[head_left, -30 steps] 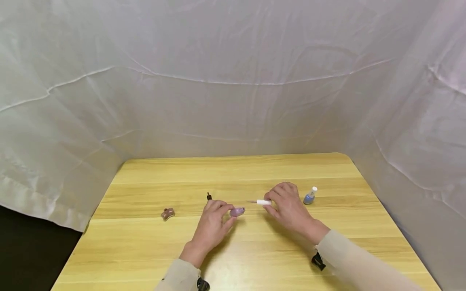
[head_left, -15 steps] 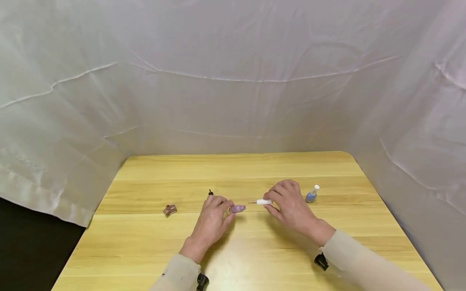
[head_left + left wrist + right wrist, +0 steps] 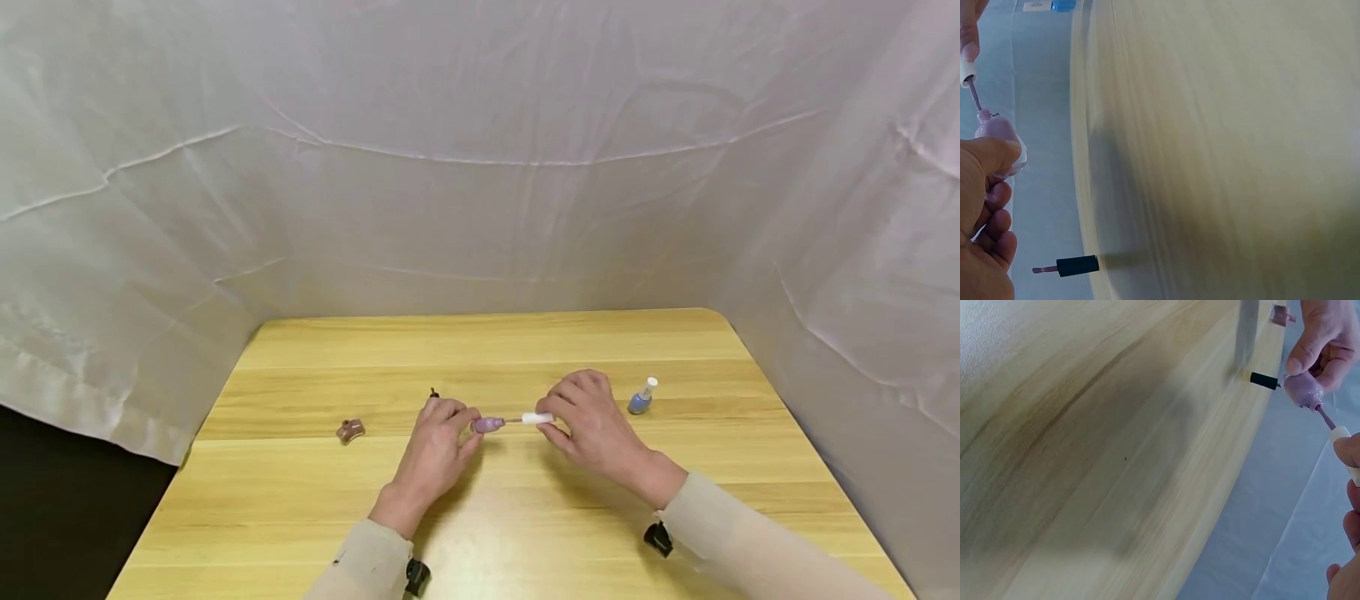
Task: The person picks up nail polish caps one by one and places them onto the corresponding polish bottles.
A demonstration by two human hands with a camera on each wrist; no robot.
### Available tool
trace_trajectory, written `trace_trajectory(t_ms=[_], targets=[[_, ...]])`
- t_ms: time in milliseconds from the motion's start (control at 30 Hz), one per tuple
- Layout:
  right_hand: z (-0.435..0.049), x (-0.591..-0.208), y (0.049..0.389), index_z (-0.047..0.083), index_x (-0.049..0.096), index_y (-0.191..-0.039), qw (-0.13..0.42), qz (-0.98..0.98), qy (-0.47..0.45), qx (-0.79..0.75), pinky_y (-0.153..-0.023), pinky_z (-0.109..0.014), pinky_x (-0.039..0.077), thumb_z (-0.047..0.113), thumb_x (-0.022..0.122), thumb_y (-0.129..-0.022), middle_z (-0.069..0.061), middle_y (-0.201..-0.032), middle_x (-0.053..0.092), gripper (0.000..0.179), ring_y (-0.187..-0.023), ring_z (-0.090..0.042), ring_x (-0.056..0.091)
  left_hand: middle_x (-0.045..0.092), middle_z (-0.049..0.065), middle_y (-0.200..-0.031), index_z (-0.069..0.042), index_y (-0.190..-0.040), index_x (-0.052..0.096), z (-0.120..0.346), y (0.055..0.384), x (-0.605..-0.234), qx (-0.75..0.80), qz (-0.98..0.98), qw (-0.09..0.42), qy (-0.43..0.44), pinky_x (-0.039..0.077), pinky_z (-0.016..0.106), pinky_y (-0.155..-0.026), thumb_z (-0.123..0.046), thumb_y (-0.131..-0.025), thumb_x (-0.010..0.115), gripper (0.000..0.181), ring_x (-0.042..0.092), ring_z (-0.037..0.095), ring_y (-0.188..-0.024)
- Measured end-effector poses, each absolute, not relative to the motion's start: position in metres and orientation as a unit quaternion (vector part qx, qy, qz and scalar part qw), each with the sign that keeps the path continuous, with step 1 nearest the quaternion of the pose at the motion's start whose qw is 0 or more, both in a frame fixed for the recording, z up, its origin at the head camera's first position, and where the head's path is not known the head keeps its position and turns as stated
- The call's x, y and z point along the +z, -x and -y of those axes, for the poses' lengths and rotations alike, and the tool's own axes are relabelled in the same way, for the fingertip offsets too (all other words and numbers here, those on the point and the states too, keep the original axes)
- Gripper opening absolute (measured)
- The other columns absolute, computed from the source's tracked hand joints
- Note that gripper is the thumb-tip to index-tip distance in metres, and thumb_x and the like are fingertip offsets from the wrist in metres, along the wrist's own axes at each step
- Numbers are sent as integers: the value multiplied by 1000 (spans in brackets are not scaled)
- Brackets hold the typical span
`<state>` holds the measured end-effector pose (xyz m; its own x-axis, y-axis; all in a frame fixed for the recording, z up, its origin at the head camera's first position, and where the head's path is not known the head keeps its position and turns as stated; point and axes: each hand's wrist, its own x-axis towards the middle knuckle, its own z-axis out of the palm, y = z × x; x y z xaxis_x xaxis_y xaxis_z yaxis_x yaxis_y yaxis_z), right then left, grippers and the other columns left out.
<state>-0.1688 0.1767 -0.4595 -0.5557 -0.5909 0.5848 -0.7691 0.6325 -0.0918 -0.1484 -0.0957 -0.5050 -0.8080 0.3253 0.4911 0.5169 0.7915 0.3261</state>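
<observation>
Fingertips (image 3: 472, 415) inward, left hand (image 3: 432, 450) pinches purple bottle (image 3: 489, 425), right hand (image 3: 597, 427) pinches white cap (image 3: 533, 418).

- Between the left hand (image 3: 431, 450) and right hand (image 3: 596, 429), the lilac bottle (image 3: 488, 425), brush (image 3: 975, 95) and white cap (image 3: 536, 418) bar the gap.
- Nearer the person than that bar, bare table (image 3: 517, 533) leaves a lane between the sleeves (image 3: 367, 562).
- Just beyond the left hand's knuckles, an upright black cap (image 3: 1077, 265) obstructs; well left, past passing room, sits a brown bottle (image 3: 350, 430).
- A blue bottle (image 3: 640, 404) crowds the right hand's outer side.
- Beyond both hands, open wood runs toward the curtain (image 3: 480, 242).
</observation>
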Motion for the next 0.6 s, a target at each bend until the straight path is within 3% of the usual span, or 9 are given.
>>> trace_trajectory(t_ms=[267, 600], targets=[[-172, -461, 168, 17, 73, -96, 261, 862, -401, 165, -95, -56, 41, 18, 91, -80, 3, -96, 67, 25, -98, -25, 57, 70, -2, -110, -15, -113, 79, 94, 146, -502, -224, 926, 197, 233, 50, 35, -93, -23, -93, 84, 22, 57, 18, -105], [-164, -466, 167, 17, 73, -95, 269, 860, -406, 155, -96, -55, 43, 22, 93, -80, 4, -96, 67, 26, -100, -24, 59, 71, -3, -107, -16, -107, 79, 87, 145, -497, -209, 919, 221, 251, 50, 37, -94, -24, -91, 85, 19, 59, 18, -106]])
